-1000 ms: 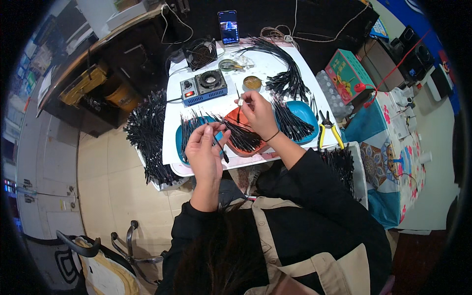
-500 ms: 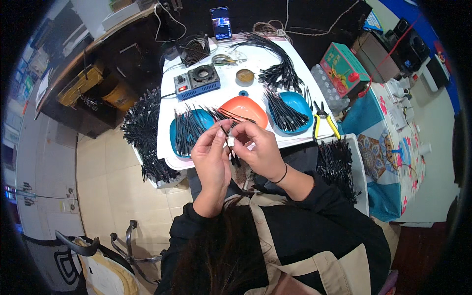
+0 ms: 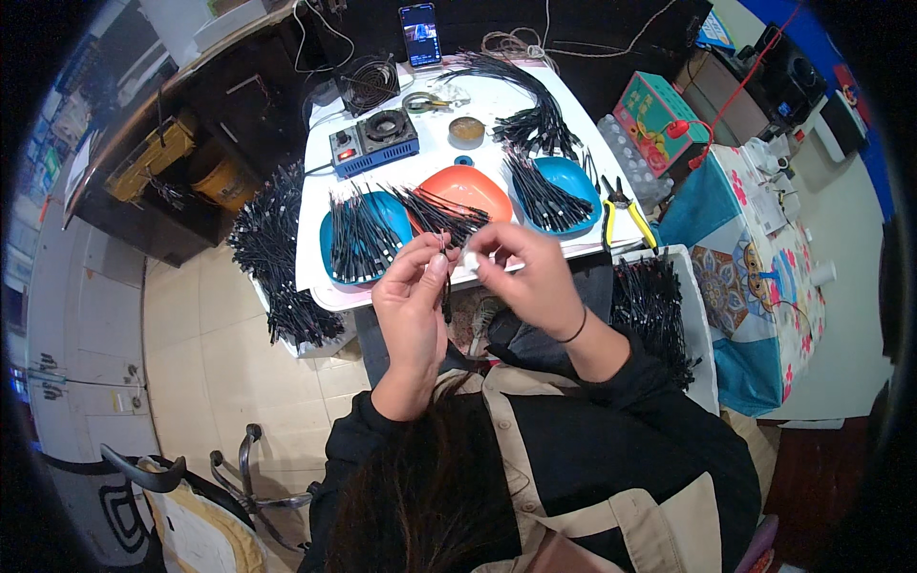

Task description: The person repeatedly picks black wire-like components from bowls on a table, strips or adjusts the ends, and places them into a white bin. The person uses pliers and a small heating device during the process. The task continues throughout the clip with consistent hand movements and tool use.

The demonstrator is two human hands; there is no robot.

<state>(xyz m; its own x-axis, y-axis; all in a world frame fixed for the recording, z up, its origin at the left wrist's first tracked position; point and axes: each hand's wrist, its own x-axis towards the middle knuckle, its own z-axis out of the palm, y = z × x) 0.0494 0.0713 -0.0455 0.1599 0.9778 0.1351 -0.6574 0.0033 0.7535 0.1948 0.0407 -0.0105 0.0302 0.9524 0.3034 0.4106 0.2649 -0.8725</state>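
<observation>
Over the table's near edge, my left hand (image 3: 413, 304) pinches a short black cable (image 3: 447, 298) between thumb and fingers; its lower end hangs down. Just to the right, my right hand (image 3: 527, 279) has thumb and fingertips closed on a small white piece (image 3: 471, 260), too small to name. A narrow gap separates the hands. Past them lie an orange tray (image 3: 465, 181) with black cables across it, a blue tray (image 3: 327, 229) full of cables on the left, and another blue tray (image 3: 570, 172) with cables on the right.
On the white table stand a soldering pot (image 3: 377, 143), a fan (image 3: 369, 84), a round tin (image 3: 466, 132) and a propped phone (image 3: 420, 34). Yellow-handled wire strippers (image 3: 627, 215) lie at the right edge. Cable heaps (image 3: 277, 248) flank the table; a chair (image 3: 205, 506) is lower left.
My right hand has drawn away to the right from my left hand, with the white piece in its fingers. The left keeps its pinch on the cable. The view has shifted slightly.
</observation>
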